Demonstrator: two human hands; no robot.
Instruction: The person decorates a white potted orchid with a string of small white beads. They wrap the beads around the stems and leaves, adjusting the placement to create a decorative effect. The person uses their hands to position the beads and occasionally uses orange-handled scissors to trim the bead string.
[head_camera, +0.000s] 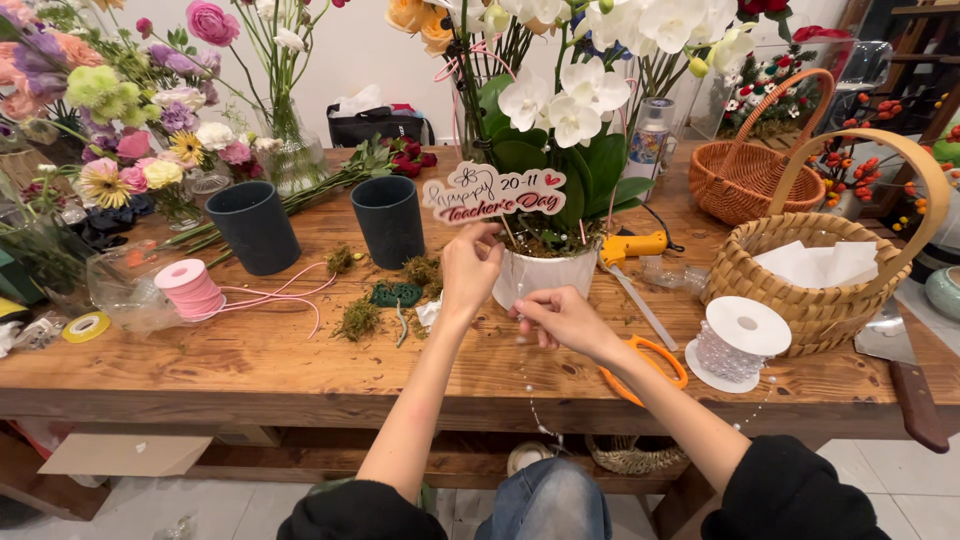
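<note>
A white pot (545, 276) with a white orchid plant (565, 100) stands on the wooden table (250, 360). A pink-edged card topper (493, 194) on a stick rises from the pot's left side. My left hand (470, 268) reaches up to the stick just under the card, fingers pinched on it. My right hand (560, 318) sits in front of the pot and pinches a thin strand of pearl beads (533, 405) that hangs down past the table edge. A white spool of the same beads (738, 343) lies to the right.
Two dark cups (256, 226) (389, 219), a pink ribbon spool (188, 287), moss clumps (357, 320), orange scissors (645, 368), a yellow glue gun (633, 246), two wicker baskets (815, 290) (745, 170) and vases of mixed flowers (140, 150) crowd the table.
</note>
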